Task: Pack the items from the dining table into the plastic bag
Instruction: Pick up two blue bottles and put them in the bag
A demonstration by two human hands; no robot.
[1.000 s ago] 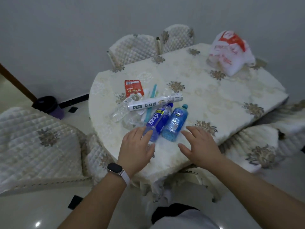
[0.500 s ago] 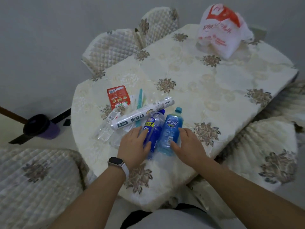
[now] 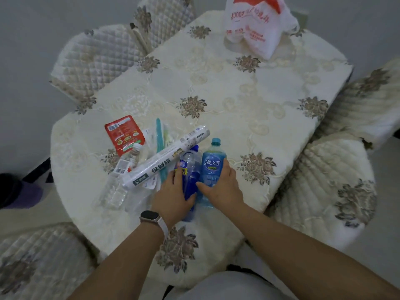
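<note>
Clear bottle (image 3: pixel 112 188): lies on its side left of my left grip, partly under the roll; untouched.
Red packet (image 3: pixel 124 135): flat on the cloth, beyond and left of the left grip.
Cling-film roll (image 3: pixel 167 160): lies aslant, its body just beyond my left fingertips. I judge that lifting past it could knock it and set it rolling.
Left hand (image 3: pixel 173 198): clasps the dark blue bottle, fingers over the top, thumb curled along its right side.
Dark blue bottle (image 3: pixel 191 169): lying inside the left grip, touching its neighbour.
Light blue bottle (image 3: pixel 213 167): lying inside the right grip, cap pointing away from me.
Right hand (image 3: pixel 220 187): wrapped across the light blue bottle's lower body, thumb on its left flank.
Plastic bag (image 3: pixel 255 29): well beyond the right grip, at the far side of the table (image 3: pixel 238 94); I cannot tell whether its mouth stands open.
Hazard: with both hands full, neither can spread the bag, so a smooth bottle may slip or miss.
</note>
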